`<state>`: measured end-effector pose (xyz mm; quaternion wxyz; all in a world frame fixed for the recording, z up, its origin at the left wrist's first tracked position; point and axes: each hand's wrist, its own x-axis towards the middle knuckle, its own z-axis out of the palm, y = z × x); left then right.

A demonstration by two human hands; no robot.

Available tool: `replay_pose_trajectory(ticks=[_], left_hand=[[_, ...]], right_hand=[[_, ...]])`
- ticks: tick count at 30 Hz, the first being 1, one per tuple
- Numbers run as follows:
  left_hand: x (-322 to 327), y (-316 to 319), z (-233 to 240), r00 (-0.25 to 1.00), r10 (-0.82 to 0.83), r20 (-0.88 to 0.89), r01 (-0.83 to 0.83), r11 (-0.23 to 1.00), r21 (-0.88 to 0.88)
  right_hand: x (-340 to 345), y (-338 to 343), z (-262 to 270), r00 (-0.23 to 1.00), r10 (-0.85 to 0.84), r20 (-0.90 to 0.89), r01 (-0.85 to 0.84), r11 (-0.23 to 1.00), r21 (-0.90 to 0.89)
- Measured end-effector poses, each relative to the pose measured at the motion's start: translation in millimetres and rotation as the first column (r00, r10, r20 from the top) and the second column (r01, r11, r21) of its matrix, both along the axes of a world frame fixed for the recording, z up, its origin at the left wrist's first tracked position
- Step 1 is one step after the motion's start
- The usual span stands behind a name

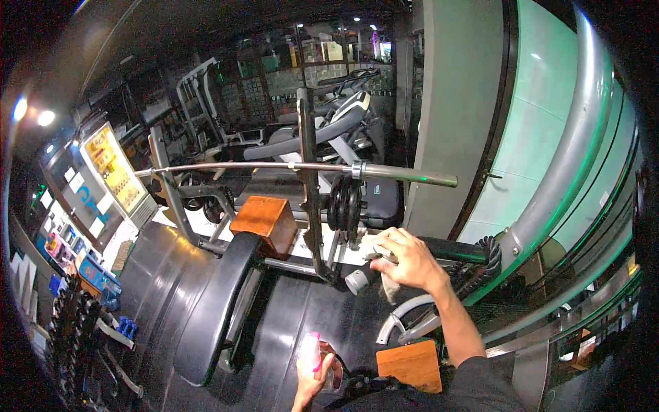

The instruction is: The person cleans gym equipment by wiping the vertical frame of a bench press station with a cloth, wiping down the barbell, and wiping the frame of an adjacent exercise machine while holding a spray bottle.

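Observation:
My left hand is closed around a spray bottle with a pink top, low in the picture and close to my body. A pale cloth is bunched in my right hand, with one end hanging below the fingers. That hand is raised at the near end of a black padded bar on a grey machine; whether the cloth touches the padding I cannot tell. Ahead, a barbell rests across the uprights of a rack.
A black padded bench runs toward the rack, with a wooden box at its far end. Weight plates hang beside an upright. A thick grey machine tube curves up on the right. Below it is a wooden board. A dumbbell rack stands left.

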<state>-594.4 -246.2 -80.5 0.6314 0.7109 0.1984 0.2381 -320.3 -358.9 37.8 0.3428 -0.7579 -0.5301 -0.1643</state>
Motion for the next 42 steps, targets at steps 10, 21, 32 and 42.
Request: replay_pose_trajectory(ticks=[10,21,32,42], left_hand=[[12.6,-4.6,16.4,1.000,-0.021,-0.002,0.021,0.997,0.076],[16.4,-2.4,3.2,0.997,-0.041,0.061,0.037,0.997,0.068],[26.1,-1.4,6.8,0.994,-0.088,0.058,0.089,0.996,-0.021],[30.3,0.2,8.9,0.980,-0.196,0.025,0.196,0.981,0.000]], right_hand=[[78.7,56.0,-25.1,0.977,0.197,-0.084,-0.189,0.601,-0.776],[-48.6,27.0,-16.2,0.981,0.096,0.169,-0.121,0.982,0.143],[-27.3,-39.0,-54.0,0.986,0.135,-0.096,-0.046,0.780,0.624],[-14.7,-33.9,-11.1,0.896,-0.425,0.125,0.411,0.903,0.125]])
